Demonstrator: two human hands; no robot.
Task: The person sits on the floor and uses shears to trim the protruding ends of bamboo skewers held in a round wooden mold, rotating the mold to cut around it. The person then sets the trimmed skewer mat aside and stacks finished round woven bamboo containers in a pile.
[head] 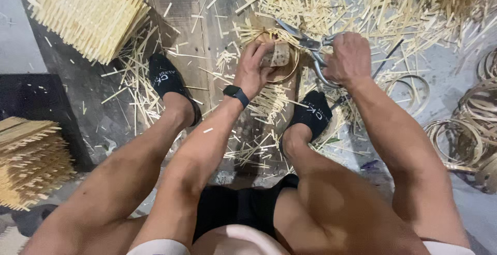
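Two hands: left hand (253, 69) holds one hoop (290, 71), right hand (349, 58) one scissors (310, 45).

**Count of what lies on the workshop floor**

Two hands are at work, the left hand (252, 69) and the right hand (350, 58). One pair of scissors (310, 45). One small round woven piece (279, 57). Two black socks, one (166, 79) left of centre, the other (310, 114) just right of it. One black smartwatch (236, 94). Two stacks of woven bamboo mats, upper left (85, 14) and lower left (28, 162). The bamboo hoops (458, 138) at the right and the cut splinters (331, 6) are too many to count.
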